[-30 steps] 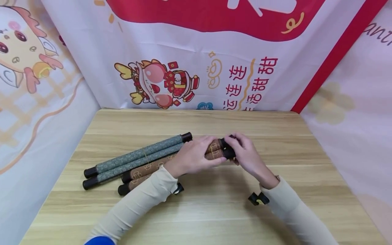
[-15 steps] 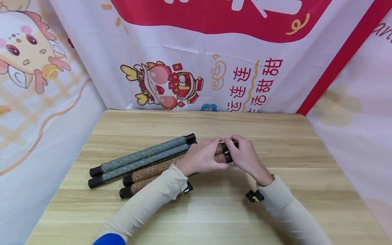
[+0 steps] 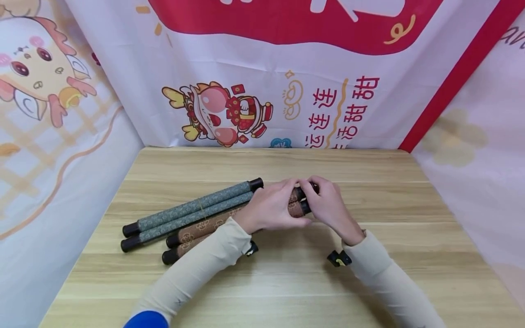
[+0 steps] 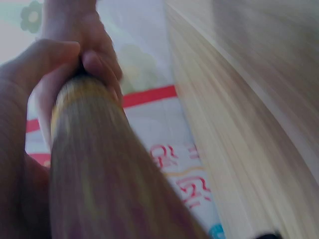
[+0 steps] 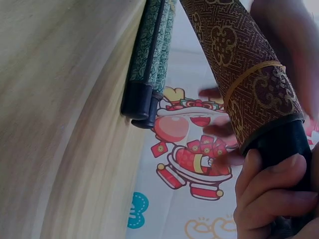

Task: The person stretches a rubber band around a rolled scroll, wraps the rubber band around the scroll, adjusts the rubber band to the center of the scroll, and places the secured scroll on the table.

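A brown scroll [image 3: 203,226] with gold flower patterns, rolled as two side-by-side rods with black end knobs, slants across the table in the head view. My left hand [image 3: 271,207] grips it near its right end, thumb on the near side. At that end, my right hand [image 3: 326,203] holds the black knobs, its fingers curled around a knob [image 5: 279,142] in the right wrist view. A thin yellowish band [image 5: 254,74] circles the brown scroll there. In the left wrist view, the brown roll [image 4: 109,169] is blurred. Part of the scroll is hidden under my left hand and forearm.
Just behind the brown scroll lies a green patterned scroll [image 3: 193,207], also a pair of rods with black knobs. Both are on a wooden table [image 3: 283,282]. Printed cloth hangs [image 3: 250,59] stand along the back and both sides.
The right hand has drawn in closer to the left, and its fingers have curled more tightly over the knobs. The head view has shifted slightly. The green scroll stays in place.
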The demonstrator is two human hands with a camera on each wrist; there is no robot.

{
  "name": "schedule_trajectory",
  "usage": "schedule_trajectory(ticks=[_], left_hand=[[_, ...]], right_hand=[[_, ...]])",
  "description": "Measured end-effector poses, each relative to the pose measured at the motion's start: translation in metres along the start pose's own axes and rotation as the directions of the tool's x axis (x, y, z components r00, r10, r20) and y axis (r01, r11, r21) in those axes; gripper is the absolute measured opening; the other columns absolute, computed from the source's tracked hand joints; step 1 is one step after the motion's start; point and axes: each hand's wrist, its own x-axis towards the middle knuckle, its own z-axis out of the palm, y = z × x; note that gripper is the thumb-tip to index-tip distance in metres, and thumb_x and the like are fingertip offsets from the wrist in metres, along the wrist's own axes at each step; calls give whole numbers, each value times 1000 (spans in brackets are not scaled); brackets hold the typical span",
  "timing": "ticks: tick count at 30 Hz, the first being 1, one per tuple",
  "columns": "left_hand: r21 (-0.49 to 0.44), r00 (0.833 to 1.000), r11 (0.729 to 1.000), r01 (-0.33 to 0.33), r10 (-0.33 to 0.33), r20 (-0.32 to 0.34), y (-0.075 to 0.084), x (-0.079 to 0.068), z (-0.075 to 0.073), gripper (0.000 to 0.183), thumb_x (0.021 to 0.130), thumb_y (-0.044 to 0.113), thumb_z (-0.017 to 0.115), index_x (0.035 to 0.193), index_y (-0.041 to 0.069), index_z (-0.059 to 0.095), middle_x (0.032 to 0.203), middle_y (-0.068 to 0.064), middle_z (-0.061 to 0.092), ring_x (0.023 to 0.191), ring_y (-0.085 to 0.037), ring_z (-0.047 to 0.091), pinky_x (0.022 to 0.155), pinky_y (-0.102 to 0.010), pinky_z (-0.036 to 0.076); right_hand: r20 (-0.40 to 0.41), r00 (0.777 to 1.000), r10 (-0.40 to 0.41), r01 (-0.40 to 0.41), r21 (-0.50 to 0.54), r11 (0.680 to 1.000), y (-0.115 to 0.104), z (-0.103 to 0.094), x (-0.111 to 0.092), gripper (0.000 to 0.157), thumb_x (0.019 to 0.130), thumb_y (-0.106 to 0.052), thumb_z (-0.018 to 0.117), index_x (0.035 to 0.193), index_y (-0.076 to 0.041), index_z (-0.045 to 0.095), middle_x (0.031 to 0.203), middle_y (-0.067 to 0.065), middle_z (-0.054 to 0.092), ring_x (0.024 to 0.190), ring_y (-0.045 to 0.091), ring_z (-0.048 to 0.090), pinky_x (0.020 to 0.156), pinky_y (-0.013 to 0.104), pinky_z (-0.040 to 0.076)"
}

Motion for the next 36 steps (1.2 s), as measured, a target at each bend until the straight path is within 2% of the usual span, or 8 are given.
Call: schedule_trajectory(ticks=[3, 6, 13, 18, 24, 28, 32, 36], left_hand=[[31, 1000, 1000, 4, -3, -22, 7, 7, 3, 82, 77, 75, 78, 131, 17, 56, 104, 2, 71, 86, -17, 70, 69, -37, 59], [50, 998, 997, 65, -66, 13, 5, 3, 5, 79, 78, 73, 78, 130, 17, 57, 105, 2, 72, 87, -19, 71, 67, -39, 59], [39, 977, 987, 155, -159, 144, -29, -34, 1, 72, 81, 64, 80, 130, 15, 61, 109, 1, 73, 87, -18, 70, 70, -42, 57], [36, 981, 990, 135, -139, 132, -42, -45, -7, 73, 79, 66, 82, 130, 19, 59, 111, 4, 70, 90, -16, 67, 70, -40, 56], [30, 997, 999, 42, -43, 56, -15, -17, -13, 98, 76, 73, 80, 151, 18, 50, 127, 3, 68, 103, -14, 67, 76, -40, 59], [37, 998, 999, -37, 35, 48, 10, 8, -11, 94, 82, 64, 80, 152, 12, 47, 132, -2, 66, 111, -17, 68, 85, -42, 62], [38, 1000, 999, -24, 23, 17, 22, 22, -1, 79, 83, 53, 80, 145, 13, 51, 130, -2, 67, 114, -18, 69, 86, -43, 62], [41, 1000, 999, 14, -14, -17, 24, 27, 7, 75, 81, 52, 82, 139, 14, 55, 120, 1, 71, 102, -17, 71, 81, -41, 62]], right_hand=[[-8, 1000, 1, -1, 4, 1000, -3, 0, 0, 37, 108, -43, 52, 96, -16, 75, 93, 7, 75, 85, 24, 66, 75, 37, 51], [4, 1000, 0, 0, 2, 1000, -2, -3, -1, 38, 108, -43, 51, 97, -16, 75, 94, 8, 75, 86, 24, 66, 75, 36, 51], [-14, 1000, 12, -12, -14, 1000, 13, -22, 0, 41, 109, -44, 51, 108, -11, 76, 96, 13, 74, 75, 24, 65, 62, 35, 54], [-76, 997, 12, -15, -33, 999, 19, -34, 4, 42, 108, -44, 51, 105, -11, 77, 92, 14, 73, 74, 25, 64, 60, 35, 53], [-35, 999, 22, -23, -38, 999, 12, -25, 3, 43, 108, -44, 49, 107, -10, 75, 101, 14, 74, 85, 29, 66, 67, 35, 54], [-49, 999, 20, -23, -55, 998, 5, -21, 2, 44, 108, -44, 50, 104, -8, 75, 99, 14, 75, 89, 28, 67, 72, 35, 52], [-53, 998, 15, -17, -47, 999, 2, -20, 2, 47, 109, -46, 49, 101, -6, 74, 97, 14, 74, 89, 28, 66, 76, 37, 51], [-53, 999, 4, -7, -44, 999, 2, -22, 1, 47, 111, -42, 47, 100, -5, 73, 95, 15, 73, 86, 27, 65, 74, 36, 50]])
